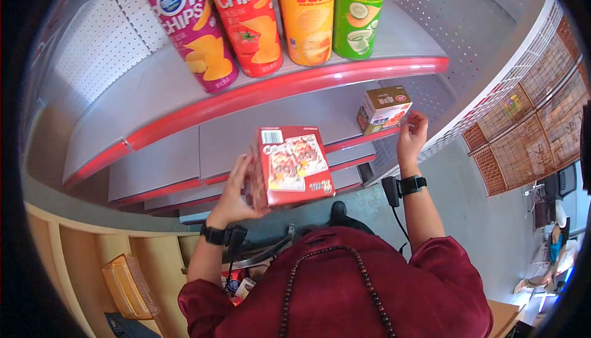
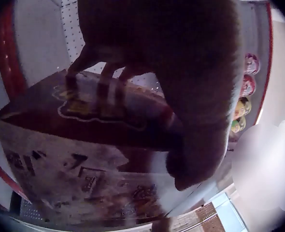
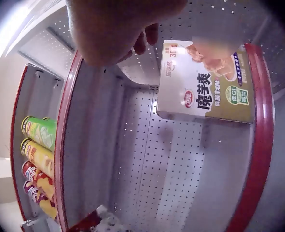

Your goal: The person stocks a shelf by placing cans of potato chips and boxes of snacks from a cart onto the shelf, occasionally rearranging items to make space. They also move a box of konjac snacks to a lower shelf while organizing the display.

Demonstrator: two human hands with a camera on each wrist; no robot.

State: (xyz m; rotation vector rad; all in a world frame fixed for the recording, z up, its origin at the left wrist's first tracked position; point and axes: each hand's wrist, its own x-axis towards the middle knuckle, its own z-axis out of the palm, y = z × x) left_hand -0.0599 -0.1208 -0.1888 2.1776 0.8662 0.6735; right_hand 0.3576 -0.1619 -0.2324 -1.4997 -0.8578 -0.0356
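The left hand [image 1: 233, 197] grips a red box [image 1: 297, 167] from its left side, in front of the shelves. Seen by the left wrist camera, the hand [image 2: 181, 67] is dark, with its fingers spread over one face of the box [image 2: 99, 113] and its thumb at another edge. A smaller brown and white box [image 1: 383, 109] stands at the right end of the lower shelf. Beside it is the right hand [image 1: 414, 136], fingers loosely bent. In the right wrist view this hand [image 3: 123, 31] is above the small box [image 3: 207, 89]; contact cannot be told.
Purple, red, orange and green chip cans [image 1: 360, 18] stand on the upper shelf [image 1: 277, 92] with its red edge. White wire mesh [image 1: 492, 85] borders the shelves on the right. At the lower left, a wooden rack [image 1: 148, 252] holds an orange package [image 1: 128, 285].
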